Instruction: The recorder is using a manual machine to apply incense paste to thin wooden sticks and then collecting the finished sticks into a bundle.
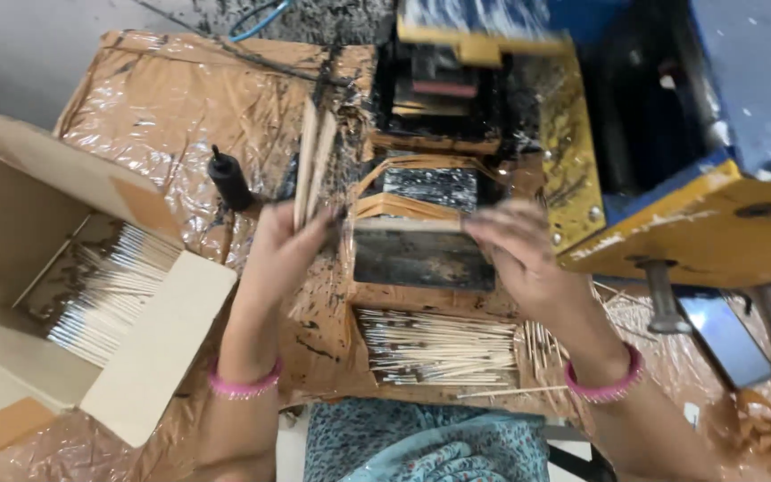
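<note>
My left hand (280, 245) is raised over the brown-covered bench and grips a small bundle of thin wooden sticks (311, 161) that stand upright and fan out above my fingers. My right hand (515, 254) reaches in from the right and holds the right end of a flat wooden slat (408, 225) above a dark stained tray (421, 261). Both wrists wear pink bangles. Just below the tray, a pile of thin pale sticks (439, 346) lies flat on the bench. The picture is blurred around both hands.
An open cardboard box (149, 353) at the left holds many sticks in rows. A small black bottle (229, 180) stands behind my left hand. A yellow and blue machine (689, 228) with a black, ink-stained block fills the right and back. A phone (725, 339) lies at the right.
</note>
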